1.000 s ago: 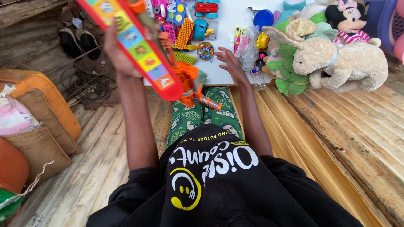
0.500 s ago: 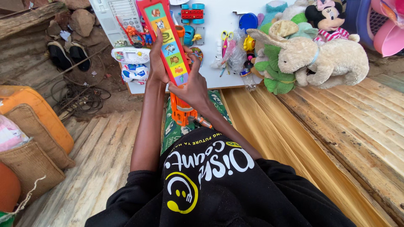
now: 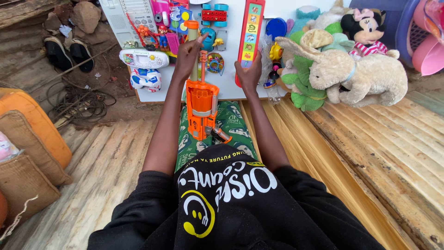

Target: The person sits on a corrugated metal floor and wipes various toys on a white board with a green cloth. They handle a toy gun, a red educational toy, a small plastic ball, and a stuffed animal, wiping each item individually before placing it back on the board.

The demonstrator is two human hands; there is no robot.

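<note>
My left hand (image 3: 186, 54) is wrapped around the barrel of an orange toy blaster (image 3: 202, 104), index finger stretched out. The blaster lies along my lap on green patterned trousers, its muzzle pointing away onto the white board (image 3: 226, 90). My right hand (image 3: 248, 74) grips the near end of a long red button toy (image 3: 250, 32). This toy lies flat on the board, pointing away from me, right of the blaster.
The board holds several small plastic toys, among them a white toy phone (image 3: 132, 16) and a white handheld game (image 3: 144, 59). Plush animals (image 3: 351, 74) pile up at right. Sandals (image 3: 67, 51), cables (image 3: 81, 99) and orange cushions (image 3: 32, 125) lie at left.
The red button toy has gone from raised over my lap down onto the board at right. My left hand has shifted from it to the blaster's barrel.
</note>
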